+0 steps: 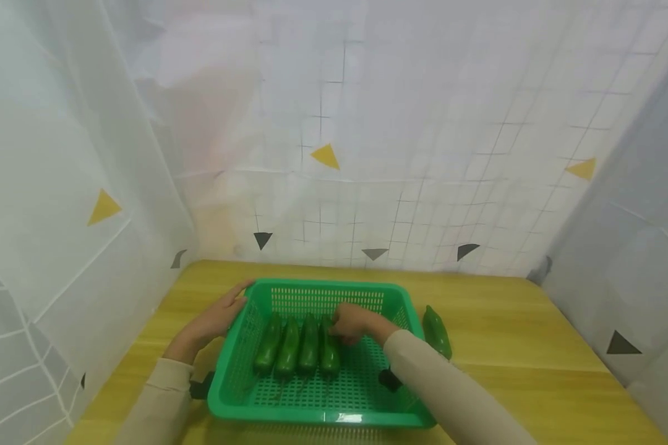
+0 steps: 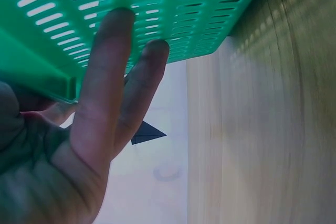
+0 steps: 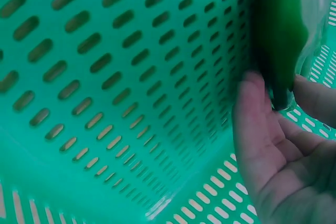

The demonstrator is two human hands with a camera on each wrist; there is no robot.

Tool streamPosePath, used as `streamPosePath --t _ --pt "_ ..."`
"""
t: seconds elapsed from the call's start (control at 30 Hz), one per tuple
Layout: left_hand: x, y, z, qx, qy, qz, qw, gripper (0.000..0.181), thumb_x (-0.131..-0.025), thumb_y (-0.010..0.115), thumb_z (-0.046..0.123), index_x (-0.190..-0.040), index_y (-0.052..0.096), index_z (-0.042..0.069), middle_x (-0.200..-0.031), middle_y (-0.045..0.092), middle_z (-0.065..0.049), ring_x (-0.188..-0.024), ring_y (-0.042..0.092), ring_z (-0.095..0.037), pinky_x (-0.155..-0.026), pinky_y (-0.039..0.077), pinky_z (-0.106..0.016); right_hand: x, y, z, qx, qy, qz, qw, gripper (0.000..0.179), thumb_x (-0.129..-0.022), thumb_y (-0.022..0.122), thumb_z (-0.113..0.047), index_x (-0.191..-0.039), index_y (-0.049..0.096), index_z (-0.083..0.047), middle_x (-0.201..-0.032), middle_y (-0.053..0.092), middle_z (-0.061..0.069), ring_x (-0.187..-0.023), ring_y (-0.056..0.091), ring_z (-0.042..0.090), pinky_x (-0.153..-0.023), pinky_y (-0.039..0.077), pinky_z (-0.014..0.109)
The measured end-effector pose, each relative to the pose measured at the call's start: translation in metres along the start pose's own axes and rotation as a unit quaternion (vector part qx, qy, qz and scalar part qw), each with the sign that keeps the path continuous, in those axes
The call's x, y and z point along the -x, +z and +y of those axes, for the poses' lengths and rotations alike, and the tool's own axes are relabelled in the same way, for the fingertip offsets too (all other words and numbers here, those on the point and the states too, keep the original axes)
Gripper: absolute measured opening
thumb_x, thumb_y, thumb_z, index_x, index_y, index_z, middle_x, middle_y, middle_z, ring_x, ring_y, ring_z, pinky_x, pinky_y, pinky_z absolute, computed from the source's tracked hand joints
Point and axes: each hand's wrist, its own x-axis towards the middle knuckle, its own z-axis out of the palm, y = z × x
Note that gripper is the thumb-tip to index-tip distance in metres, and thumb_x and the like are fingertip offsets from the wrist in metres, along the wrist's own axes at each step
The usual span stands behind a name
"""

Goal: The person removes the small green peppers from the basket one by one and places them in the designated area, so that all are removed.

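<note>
Several long green peppers (image 1: 287,352) lie side by side in a green plastic basket (image 1: 323,415), stems toward the front. With thumb and fingers, my right hand (image 1: 353,322) pinches the narrow end of the rightmost pepper (image 1: 329,358). That same pepper (image 3: 283,30) has the fingertips of my right hand (image 3: 286,150) on both sides of its tip in the right wrist view. My left hand (image 1: 214,318) rests at the basket's left rim near the far corner. Seen from the left wrist, two straight fingers (image 2: 107,77) touch the slotted outer wall.
One more green pepper (image 1: 436,332) lies on the wooden table (image 1: 512,346), just right of the basket. White sheeting (image 1: 423,123) with triangle and grid patterns hangs behind the table and along both sides.
</note>
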Motion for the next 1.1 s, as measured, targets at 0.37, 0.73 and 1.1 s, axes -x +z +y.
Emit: streamPosePath --t 0.37,0.73,1.1 --pt "-0.003 0.003 0.0 0.003 0.001 0.003 1.0 0.052 -0.114 0.033 0.025 -0.163 0.018 0.015 -0.116 0.052 -0.022 -0.076 0.06 -0.021 -0.074 0.055 -0.041 0.0 -0.003 0.004 -0.024 -0.004 -0.01 0.9996 0.01 -0.098 0.064 -0.004 -0.091 0.069 0.002 -0.082 0.066 0.011 -0.073 0.069 0.025 -0.065 0.06 0.035" --pt "0.0 0.0 -0.002 0.002 0.005 0.003 1.0 0.05 -0.114 0.031 0.024 -0.162 0.021 0.016 -0.101 0.056 -0.016 -0.073 0.06 -0.02 -0.072 0.055 -0.04 0.001 -0.011 0.001 -0.045 0.005 -0.033 0.9984 0.027 -0.098 0.064 -0.007 -0.121 0.065 0.007 -0.1 0.068 0.014 -0.083 0.069 0.027 -0.07 0.06 0.037" --pt "-0.002 0.002 -0.001 -0.007 0.003 0.01 0.9999 0.049 -0.114 0.033 0.025 -0.162 0.023 0.018 -0.107 0.052 -0.019 -0.074 0.058 -0.022 -0.076 0.053 -0.041 0.008 -0.024 0.0 -0.079 -0.006 -0.018 0.9967 0.038 -0.099 0.063 -0.008 -0.133 0.059 0.007 -0.108 0.068 0.017 -0.087 0.07 0.027 -0.071 0.061 0.038"
